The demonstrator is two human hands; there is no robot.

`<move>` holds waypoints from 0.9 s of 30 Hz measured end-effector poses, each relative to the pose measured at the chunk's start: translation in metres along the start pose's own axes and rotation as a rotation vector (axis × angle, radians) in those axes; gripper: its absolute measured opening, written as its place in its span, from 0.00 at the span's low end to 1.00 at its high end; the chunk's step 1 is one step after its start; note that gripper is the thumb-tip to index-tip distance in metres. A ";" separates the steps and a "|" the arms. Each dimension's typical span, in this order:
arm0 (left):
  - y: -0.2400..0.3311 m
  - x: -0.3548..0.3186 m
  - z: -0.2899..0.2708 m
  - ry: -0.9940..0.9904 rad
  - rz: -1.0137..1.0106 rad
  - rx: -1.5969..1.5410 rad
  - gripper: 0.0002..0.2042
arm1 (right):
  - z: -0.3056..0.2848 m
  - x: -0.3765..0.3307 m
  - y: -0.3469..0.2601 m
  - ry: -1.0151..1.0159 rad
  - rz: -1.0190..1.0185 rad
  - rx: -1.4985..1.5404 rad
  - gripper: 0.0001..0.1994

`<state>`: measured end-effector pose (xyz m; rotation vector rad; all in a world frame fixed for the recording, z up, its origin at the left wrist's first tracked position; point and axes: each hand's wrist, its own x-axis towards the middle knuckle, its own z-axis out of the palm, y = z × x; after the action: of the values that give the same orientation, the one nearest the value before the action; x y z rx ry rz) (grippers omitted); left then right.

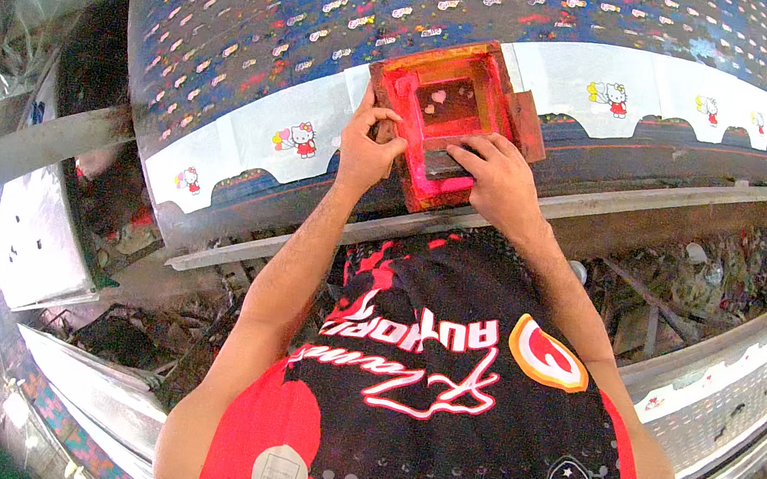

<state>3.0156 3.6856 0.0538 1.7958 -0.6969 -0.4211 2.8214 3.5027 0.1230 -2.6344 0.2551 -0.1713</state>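
A printing screen frame [445, 113] lies on the fabric strip [260, 128] along the long print table [240, 3], left hand [368, 148] at its left edge, right hand [497, 179] on its near edge.

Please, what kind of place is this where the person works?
Probably a hand screen-printing workshop. A long printing table carries a white cloth strip with repeated cartoon prints, and the left hand and right hand press a red, ink-stained frame onto the strip.
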 end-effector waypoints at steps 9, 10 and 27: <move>-0.010 0.001 0.002 -0.019 0.007 -0.023 0.17 | -0.014 0.003 0.001 -0.055 -0.052 -0.003 0.28; -0.007 -0.001 0.002 -0.015 0.004 -0.009 0.17 | -0.020 0.005 0.000 -0.119 -0.013 0.028 0.26; 0.005 -0.001 0.003 -0.029 -0.074 0.011 0.15 | -0.010 0.106 0.025 -0.109 0.107 0.064 0.26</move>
<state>3.0117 3.6831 0.0570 1.8333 -0.6557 -0.4945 2.9196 3.4539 0.1281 -2.5498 0.3462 -0.0008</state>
